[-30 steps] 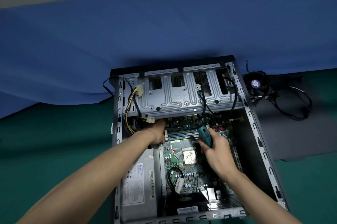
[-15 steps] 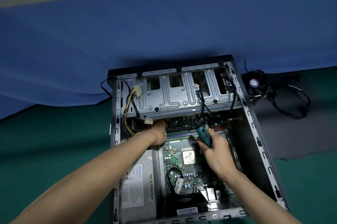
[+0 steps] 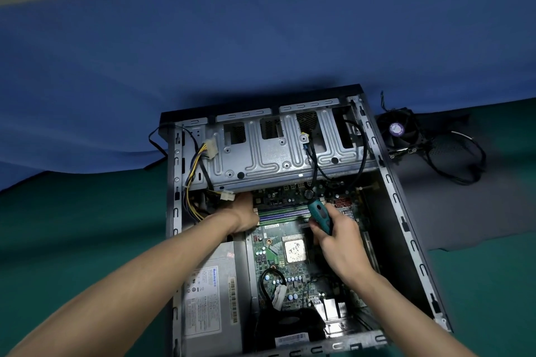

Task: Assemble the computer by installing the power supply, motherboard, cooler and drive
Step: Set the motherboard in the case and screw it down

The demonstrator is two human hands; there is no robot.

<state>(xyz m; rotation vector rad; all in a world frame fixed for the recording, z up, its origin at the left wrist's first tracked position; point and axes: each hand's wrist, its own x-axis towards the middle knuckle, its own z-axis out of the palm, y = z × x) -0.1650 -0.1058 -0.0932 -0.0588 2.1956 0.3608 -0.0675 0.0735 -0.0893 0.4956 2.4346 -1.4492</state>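
A person's right hand (image 3: 339, 243) curled its fingers (image 3: 317, 236) around a teal-handled screwdriver (image 3: 320, 216). The tool's black shaft angled toward 12 o'clock, onto the far edge of a green motherboard (image 3: 275, 249) lying flat in an open grey steel computer case (image 3: 400, 210) on a green-covered counter (image 3: 72, 226).

The tip was lost among cables under the silver drive cage (image 3: 275, 156), so the screw it addressed could not be told. The work appeared to be fastening the board.

The left hand (image 3: 245, 213) reached in at the board's 10 o'clock, beside the purple memory slots (image 3: 284, 213), apparently to steady the board against the tool's push. Its fingers were tucked beneath the cage lip, and whether they were spread or pinching could not be told.

The grey boxed power supply (image 3: 214, 284) sat in the case's 7 o'clock corner, its yellow and black leads (image 3: 193, 165) looped up the 9 o'clock wall, clear of the work.

The square silver processor (image 3: 295, 250) lay bare at the board's centre. The black cooler fan with a purple hub label (image 3: 401, 131) waited outside the case at 2 o'clock on a dark grey mat (image 3: 464, 197).

No drive could be made out in the cage's open bays. By this view the cooler and drive were not yet fitted.
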